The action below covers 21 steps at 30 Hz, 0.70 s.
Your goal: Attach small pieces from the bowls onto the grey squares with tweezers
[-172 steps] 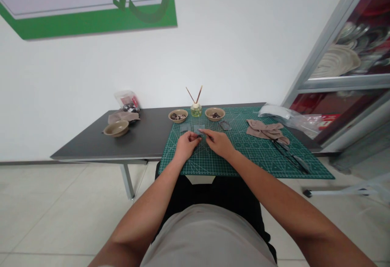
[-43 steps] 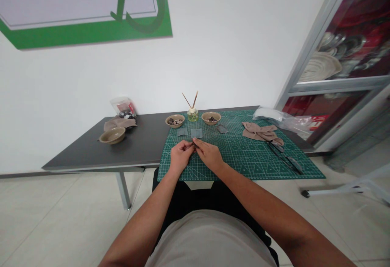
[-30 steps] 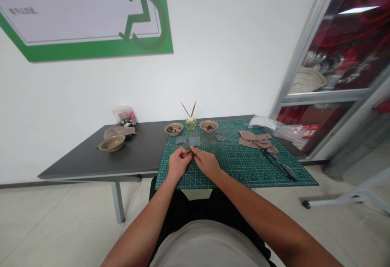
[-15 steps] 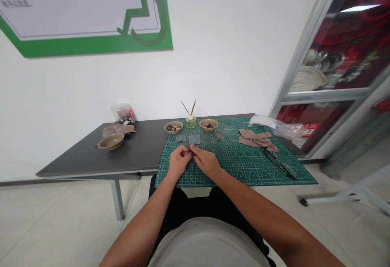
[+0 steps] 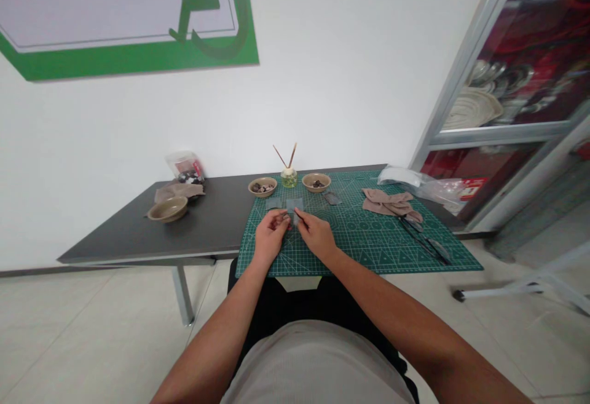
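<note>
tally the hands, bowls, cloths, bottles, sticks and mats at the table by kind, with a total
hands: 2
bowls: 3
cloths: 2
bottle: 1
sticks: 2
mat: 1
total: 11

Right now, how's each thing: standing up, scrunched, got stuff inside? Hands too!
Left fingers: curled, hold unclear
Right fingers: bent, hold unclear
Left mat bowl: upright, pieces inside
Right mat bowl: upright, pieces inside
Far-left bowl: upright
Bottle: upright, sticks in neck
Mat: spread flat
Right-side cloth: crumpled
Right plastic bag: wrinkled
</note>
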Motion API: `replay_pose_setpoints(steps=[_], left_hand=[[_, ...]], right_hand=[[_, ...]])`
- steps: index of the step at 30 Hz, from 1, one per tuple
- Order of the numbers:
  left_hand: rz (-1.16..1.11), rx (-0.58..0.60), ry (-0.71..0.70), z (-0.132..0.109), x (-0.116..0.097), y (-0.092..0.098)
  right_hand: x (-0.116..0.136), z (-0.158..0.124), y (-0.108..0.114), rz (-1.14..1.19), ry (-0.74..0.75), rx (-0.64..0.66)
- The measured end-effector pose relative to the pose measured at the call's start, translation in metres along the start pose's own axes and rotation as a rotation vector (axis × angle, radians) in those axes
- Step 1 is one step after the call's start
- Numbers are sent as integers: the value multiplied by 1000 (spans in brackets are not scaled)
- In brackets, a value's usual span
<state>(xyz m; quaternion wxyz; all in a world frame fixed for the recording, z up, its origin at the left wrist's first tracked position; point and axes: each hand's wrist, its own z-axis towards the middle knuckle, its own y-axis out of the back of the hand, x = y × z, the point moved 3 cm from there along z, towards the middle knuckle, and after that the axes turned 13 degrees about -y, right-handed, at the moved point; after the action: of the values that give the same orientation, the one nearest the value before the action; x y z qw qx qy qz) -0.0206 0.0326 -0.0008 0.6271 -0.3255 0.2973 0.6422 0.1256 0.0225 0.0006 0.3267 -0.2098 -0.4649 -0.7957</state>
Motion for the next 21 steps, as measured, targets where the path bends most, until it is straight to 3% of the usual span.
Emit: replay_pose_setpoints(steps=[7, 13, 21], left_hand=[[27, 47, 105, 1, 4, -1], [331, 107, 63, 1, -10, -2], [498, 111, 12, -3, -15, -1]], right_hand=[[-2, 1, 1, 33, -24, -33], [2, -4, -2, 0, 182, 29], [5, -8, -9, -61, 347, 75]])
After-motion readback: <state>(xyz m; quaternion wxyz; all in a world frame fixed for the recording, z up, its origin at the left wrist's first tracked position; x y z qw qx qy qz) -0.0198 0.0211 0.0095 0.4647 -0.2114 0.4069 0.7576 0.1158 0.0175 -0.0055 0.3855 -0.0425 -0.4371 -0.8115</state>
